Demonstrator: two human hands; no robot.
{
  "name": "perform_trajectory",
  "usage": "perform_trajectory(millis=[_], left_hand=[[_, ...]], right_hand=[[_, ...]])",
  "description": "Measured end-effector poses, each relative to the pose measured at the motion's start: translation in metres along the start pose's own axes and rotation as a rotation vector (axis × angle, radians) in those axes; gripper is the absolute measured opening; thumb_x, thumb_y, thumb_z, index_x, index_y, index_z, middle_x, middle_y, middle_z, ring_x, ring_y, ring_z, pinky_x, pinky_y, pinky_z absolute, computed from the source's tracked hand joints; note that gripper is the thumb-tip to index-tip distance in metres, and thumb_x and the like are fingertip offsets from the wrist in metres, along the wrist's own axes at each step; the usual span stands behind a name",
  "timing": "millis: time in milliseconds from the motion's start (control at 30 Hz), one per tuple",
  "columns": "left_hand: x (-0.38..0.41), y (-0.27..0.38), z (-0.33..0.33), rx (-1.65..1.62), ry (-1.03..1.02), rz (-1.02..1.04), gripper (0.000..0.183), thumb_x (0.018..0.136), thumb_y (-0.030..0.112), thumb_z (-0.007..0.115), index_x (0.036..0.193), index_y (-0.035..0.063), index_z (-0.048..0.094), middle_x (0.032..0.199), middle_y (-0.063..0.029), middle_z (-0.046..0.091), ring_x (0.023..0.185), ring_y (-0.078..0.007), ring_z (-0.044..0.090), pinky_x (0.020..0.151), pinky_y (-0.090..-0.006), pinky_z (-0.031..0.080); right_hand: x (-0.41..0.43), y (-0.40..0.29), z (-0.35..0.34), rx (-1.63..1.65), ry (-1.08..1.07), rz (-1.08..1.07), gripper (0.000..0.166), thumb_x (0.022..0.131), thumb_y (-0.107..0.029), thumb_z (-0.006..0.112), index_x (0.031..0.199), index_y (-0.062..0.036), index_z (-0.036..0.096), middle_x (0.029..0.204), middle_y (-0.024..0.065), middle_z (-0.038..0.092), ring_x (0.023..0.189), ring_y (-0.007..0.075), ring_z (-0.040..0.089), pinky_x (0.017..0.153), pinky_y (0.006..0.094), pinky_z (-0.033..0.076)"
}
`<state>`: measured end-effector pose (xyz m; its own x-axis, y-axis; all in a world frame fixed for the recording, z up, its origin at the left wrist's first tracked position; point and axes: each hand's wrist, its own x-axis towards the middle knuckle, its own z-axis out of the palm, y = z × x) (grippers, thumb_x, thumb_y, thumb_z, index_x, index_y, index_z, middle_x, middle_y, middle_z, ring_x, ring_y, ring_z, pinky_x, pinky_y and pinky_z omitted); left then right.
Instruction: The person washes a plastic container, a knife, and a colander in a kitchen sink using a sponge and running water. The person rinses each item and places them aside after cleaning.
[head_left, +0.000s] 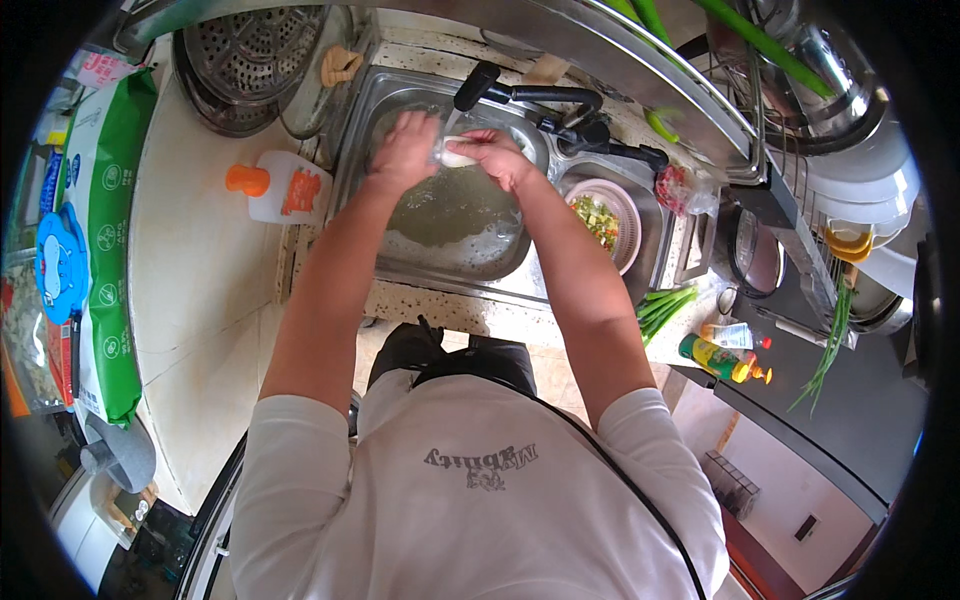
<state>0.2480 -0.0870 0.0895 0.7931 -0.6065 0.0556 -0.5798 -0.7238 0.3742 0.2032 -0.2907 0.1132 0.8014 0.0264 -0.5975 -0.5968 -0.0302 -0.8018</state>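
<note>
My right hand (499, 156) grips a small smooth white dish-like object (459, 152) over the larger basin of a steel sink (356, 180); its exact kind cannot be told. Water runs from the black faucet (474, 84) just above it. My left hand (407, 148) is close by on the left, fingers stretched and slightly blurred, with nothing seen in it. Whether it touches the white object is unclear. Cloudy water (450, 214) with some foam lies in the basin below both hands.
In the smaller basin, a pink colander (634, 229) holds chopped vegetables (598, 219). An orange-capped white jug (281, 187) stands left of the sink. Green onions (664, 309) and a dish-soap bottle (712, 355) lie right. A metal rack (675, 82) overhangs the back.
</note>
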Motion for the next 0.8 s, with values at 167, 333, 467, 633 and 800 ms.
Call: perform_trajectory(millis=[167,333,467,633,800], left_hand=[[-0.020,-0.027,-0.004,-0.133,-0.019,-0.338,0.092,0.068,0.033,0.091,0.142,0.0029,0.046,0.139,-0.0219,0.052,0.134,-0.0377,0.047,0.110,-0.0455,0.045],[-0.021,-0.001,0.002,-0.619,0.109,-0.545,0.096,0.075,0.050,0.086,0.146,0.0015,0.042,0.130,-0.0219,0.059,0.118,-0.0341,0.061,0.099,-0.0445,0.054],[-0.014,0.021,0.009,-1.433,-0.012,-0.911,0.086,0.078,0.059,0.082,0.138,0.0056,0.052,0.119,-0.0141,0.064,0.107,-0.0258,0.066,0.084,-0.0418,0.061],[-0.027,0.029,0.014,-1.700,-0.049,-1.180,0.072,0.083,0.064,0.074,0.130,0.0113,0.060,0.116,-0.0068,0.066,0.102,-0.0220,0.065,0.088,-0.0416,0.056],[-0.072,0.038,0.006,-1.970,-0.009,-0.937,0.064,0.092,0.064,0.065,0.128,0.0114,0.062,0.118,-0.0052,0.067,0.106,-0.0184,0.066,0.089,-0.0379,0.054]], right_hand=[[-0.002,0.018,-0.030,0.121,0.151,-0.091,0.035,0.089,-0.023,0.080,0.116,-0.0022,0.070,0.107,0.0068,0.073,0.094,0.0140,0.067,0.079,0.0282,0.052],[-0.013,0.033,-0.016,0.003,0.207,-0.081,0.053,0.093,-0.025,0.073,0.138,-0.0028,0.057,0.115,0.0105,0.071,0.101,0.0189,0.066,0.080,0.0353,0.053],[-0.014,0.043,0.018,0.025,0.170,-0.004,0.052,0.094,-0.021,0.070,0.141,-0.0053,0.055,0.117,0.0103,0.069,0.106,0.0201,0.065,0.076,0.0344,0.055],[-0.027,0.060,0.038,0.300,0.166,0.107,0.044,0.096,-0.011,0.061,0.139,-0.0069,0.056,0.128,0.0116,0.063,0.109,0.0245,0.065,0.078,0.0398,0.060],[-0.052,0.059,0.034,0.657,0.042,0.171,0.043,0.101,-0.037,0.060,0.138,-0.0161,0.056,0.128,0.0072,0.063,0.114,0.0221,0.062,0.086,0.0436,0.056]])
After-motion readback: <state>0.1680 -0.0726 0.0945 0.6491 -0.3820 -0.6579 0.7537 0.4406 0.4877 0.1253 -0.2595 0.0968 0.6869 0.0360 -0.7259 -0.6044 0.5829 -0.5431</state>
